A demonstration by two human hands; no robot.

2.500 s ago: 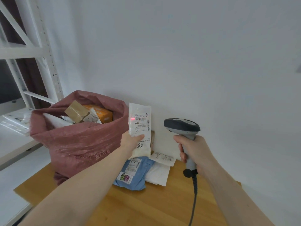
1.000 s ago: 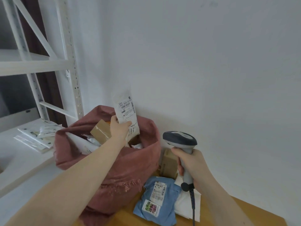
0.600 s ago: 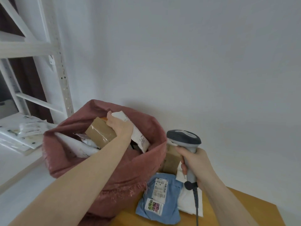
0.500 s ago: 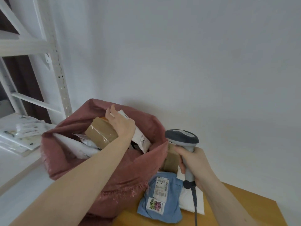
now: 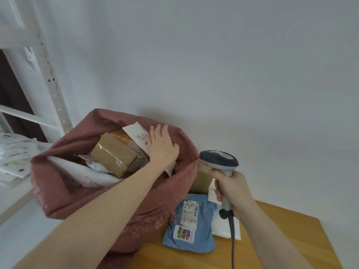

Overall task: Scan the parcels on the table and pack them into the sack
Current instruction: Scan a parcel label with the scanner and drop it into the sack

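Observation:
A dusty-red sack (image 5: 81, 191) stands open on the wooden table (image 5: 281, 239), holding a brown box (image 5: 114, 154), an orange parcel and white bags. The white labelled parcel (image 5: 138, 135) lies inside near the sack's far rim. My left hand (image 5: 162, 145) hovers over it with straight, spread fingers, holding nothing. My right hand (image 5: 232, 191) grips the grey barcode scanner (image 5: 218, 162) upright beside the sack. On the table lie a blue bag parcel (image 5: 202, 222), a white bag parcel (image 5: 225, 226) and a brown box (image 5: 202, 179) partly hidden behind the sack and scanner.
A white metal shelf rack (image 5: 48, 74) stands to the left with flat white packets (image 5: 13, 158) on its shelf. A plain grey wall runs close behind the table. The scanner's cable (image 5: 232, 247) hangs down over the table.
My left hand carried the white labelled parcel from in front of the scanner into the sack and let go. Its fingers are now spread above it. The right hand kept holding the scanner.

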